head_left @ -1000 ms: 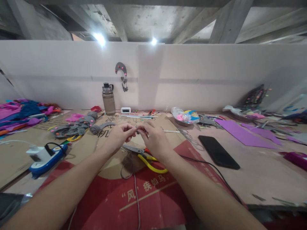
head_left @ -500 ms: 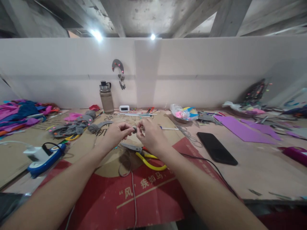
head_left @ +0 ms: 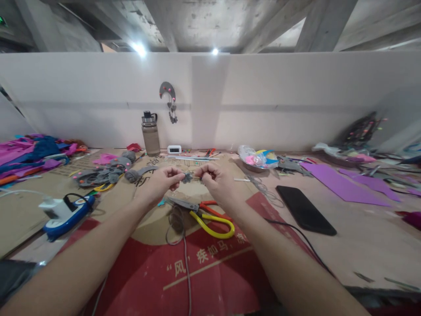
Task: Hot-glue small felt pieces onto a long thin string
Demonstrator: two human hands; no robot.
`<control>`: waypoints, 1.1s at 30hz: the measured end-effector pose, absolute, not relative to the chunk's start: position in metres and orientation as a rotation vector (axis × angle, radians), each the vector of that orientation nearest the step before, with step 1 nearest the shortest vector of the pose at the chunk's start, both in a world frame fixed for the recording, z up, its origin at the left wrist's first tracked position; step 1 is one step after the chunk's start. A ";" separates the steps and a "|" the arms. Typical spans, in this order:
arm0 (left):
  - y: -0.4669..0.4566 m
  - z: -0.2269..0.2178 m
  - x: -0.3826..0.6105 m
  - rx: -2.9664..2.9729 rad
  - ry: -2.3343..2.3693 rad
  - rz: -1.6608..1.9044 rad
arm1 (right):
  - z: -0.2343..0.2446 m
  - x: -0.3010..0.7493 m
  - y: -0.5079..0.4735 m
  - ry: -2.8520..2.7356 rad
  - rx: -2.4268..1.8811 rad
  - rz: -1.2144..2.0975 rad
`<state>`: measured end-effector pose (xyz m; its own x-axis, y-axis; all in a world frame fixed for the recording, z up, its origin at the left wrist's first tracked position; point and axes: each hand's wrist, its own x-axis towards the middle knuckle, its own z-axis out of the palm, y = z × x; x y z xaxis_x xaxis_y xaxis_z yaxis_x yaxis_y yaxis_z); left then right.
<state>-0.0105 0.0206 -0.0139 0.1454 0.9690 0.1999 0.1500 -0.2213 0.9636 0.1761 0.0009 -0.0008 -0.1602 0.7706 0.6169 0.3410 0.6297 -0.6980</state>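
Above the cardboard, my left hand pinches a small grey felt piece with a lobed, flower-like outline. Close beside it on the right, my right hand is closed, thumb against fingers; what lies in that pinch is too small to make out. Scissors with yellow and red handles lie beneath my hands, blades to the left. A thin grey cord runs from a loop by the blades toward the front edge.
Grey felt pieces and a blue power strip lie at left. A bottle and a small white clock stand by the wall. At right are a black phone, purple sheets and a bowl.
My hands have drawn slightly apart, and the grey felt piece now shows between them. More of the scissors' red handle is visible. The whole view has shifted a little.
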 end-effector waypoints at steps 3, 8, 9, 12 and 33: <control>0.018 -0.012 -0.007 1.543 1.104 1.178 | -0.005 0.175 0.004 -1.825 -0.895 0.402; 0.012 -0.010 -0.004 1.615 1.100 1.141 | -0.010 0.171 0.004 -1.921 -0.855 0.277; 0.011 -0.009 -0.004 1.628 1.102 1.134 | -0.011 0.170 0.004 -1.934 -0.847 0.266; 0.010 -0.009 -0.004 1.646 1.097 1.119 | -0.015 0.167 0.004 -1.968 -0.817 0.232; 0.012 -0.007 -0.010 1.517 1.006 0.863 | -0.014 0.172 0.004 -2.247 -0.680 -0.140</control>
<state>-0.0097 0.0121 -0.0069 0.3817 0.9242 0.0099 0.1506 -0.0728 0.9859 0.1720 0.0039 -0.0135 -0.5614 0.4286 0.7079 0.5130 0.8515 -0.1087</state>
